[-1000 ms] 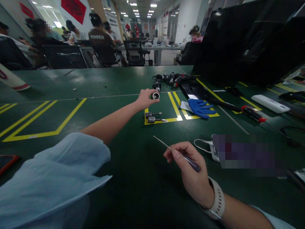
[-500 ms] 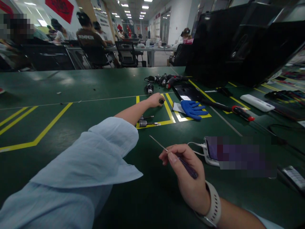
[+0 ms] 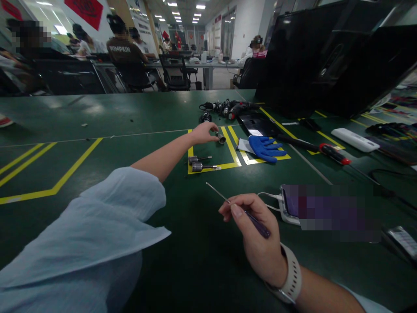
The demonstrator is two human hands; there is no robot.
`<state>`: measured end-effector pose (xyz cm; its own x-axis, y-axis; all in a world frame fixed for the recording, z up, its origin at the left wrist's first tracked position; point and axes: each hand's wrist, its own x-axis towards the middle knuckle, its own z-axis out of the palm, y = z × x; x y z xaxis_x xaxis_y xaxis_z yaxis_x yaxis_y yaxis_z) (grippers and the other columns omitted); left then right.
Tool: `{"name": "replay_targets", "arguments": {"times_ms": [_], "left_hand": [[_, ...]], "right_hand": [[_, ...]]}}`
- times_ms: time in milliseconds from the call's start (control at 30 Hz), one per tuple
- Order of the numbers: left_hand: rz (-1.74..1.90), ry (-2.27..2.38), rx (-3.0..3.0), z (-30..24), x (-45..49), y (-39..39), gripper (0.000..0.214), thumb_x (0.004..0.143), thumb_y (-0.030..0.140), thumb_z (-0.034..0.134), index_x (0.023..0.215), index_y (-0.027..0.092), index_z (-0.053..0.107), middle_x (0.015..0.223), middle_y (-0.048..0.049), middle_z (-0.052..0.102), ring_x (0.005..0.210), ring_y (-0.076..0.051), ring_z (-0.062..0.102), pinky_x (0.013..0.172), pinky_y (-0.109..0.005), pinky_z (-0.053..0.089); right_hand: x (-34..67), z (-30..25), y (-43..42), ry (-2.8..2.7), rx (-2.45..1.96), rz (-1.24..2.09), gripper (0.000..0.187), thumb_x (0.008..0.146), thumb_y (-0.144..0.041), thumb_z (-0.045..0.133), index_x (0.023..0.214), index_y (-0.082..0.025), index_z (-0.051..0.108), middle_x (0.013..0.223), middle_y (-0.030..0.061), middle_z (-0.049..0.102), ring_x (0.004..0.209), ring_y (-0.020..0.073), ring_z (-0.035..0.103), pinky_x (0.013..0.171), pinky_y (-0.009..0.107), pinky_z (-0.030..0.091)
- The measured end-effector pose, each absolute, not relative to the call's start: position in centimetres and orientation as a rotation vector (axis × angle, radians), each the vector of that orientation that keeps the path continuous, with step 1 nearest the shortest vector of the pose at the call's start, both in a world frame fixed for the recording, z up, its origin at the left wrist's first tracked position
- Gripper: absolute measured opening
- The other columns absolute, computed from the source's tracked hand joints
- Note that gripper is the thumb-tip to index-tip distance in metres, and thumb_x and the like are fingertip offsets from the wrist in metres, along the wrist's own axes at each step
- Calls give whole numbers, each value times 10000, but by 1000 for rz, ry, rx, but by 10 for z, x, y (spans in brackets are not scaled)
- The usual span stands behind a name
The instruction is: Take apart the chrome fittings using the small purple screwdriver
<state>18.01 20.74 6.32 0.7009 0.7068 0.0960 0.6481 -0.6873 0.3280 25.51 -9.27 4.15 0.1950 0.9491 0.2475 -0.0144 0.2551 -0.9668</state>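
My right hand is closed round a slim screwdriver with a dark purple handle, its thin shaft pointing up and left. My left hand reaches across the table, its fingers apart, just beside a short metal cylinder with a hollow end. That cylinder lies on the green tabletop inside a yellow-taped box; whether a fingertip still touches it is hard to see. Two metal bits with thick knurled bodies, a nearer one and a farther one, lie below my left wrist.
Behind my left hand lie a dark metal fitting and a power tool with a coiled cord. To the right are a blue glove, a red-and-black screwdriver, a cabled phone and a large black monitor.
My left hand has loosened its fingers from the metal cylinder and drawn slightly up and left, leaving the cylinder on the table. My right hand keeps the screwdriver almost still.
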Motion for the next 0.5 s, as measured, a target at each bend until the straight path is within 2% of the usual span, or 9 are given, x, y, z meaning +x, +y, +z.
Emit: {"name": "replay_targets", "arguments": {"times_ms": [100,167,300,400,500], "left_hand": [[290,1043,2632,71,151,184,450,806,429,525,1076,74,586,1053,-132,592,917,-225,551,774,-325,441],[241,979,2662,72,132,165,444,794,491,529,1003,112,628,1038,-109,597,945,-228,541,823,-340,419],[61,867,2963,63,108,129,499,754,571,565,1006,150,654,1157,-136,545,1098,-309,455,903,-421,363],[7,919,3107,52,103,113,440,771,481,600,1039,134,640,1264,-167,479,1162,-333,407,928,-445,345],[54,1000,3154,44,104,105,336,800,357,599,1039,123,627,1273,-161,474,1170,-318,404,942,-434,334]], "right_hand": [[254,41,-92,-1149,-1063,882,102,910,-237,523,880,-227,620,829,-1,643,728,124,587,663,269,485],[254,40,-91,-1153,-1064,876,106,911,-231,522,871,-228,620,824,-6,642,724,120,586,660,264,485],[252,37,-90,-1168,-1070,875,100,906,-221,531,865,-230,621,813,-12,642,723,117,584,658,258,484],[252,33,-91,-1167,-1058,890,92,903,-223,537,869,-229,622,818,-10,641,726,121,586,663,267,487],[253,28,-90,-1164,-1049,903,83,899,-230,545,875,-227,624,825,-5,642,728,130,588,668,282,488]]}}
